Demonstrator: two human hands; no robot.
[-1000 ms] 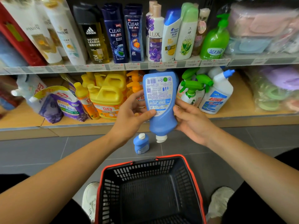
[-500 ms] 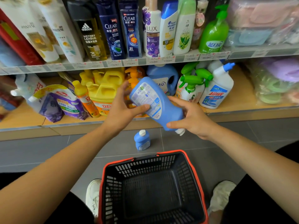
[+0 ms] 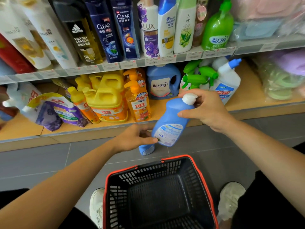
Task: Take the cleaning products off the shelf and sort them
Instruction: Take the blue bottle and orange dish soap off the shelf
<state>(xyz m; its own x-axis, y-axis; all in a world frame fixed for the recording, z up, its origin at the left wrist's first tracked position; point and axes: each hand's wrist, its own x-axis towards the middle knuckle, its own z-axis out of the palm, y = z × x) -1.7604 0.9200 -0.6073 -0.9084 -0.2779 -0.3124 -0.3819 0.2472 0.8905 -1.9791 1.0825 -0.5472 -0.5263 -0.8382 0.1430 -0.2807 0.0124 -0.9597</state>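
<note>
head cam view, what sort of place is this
Most likely a shop's household and toiletries aisle: price labels run along the shelf edge, branded shampoo bottles and detergents stand in rows, and a red-rimmed shopping basket sits on the floor.

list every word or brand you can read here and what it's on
"adidas VICTORY LEAGUE": dark bottle
"CLEAR": left navy bottle
"CLEAR", "3X": right navy bottle
"LUX": white bottle
"蓝月亮": green pump bottle, blue jug
"立白": yellow jug
"食品用": orange pump bottle
too blurred to read: price tags, label on held bottle
</note>
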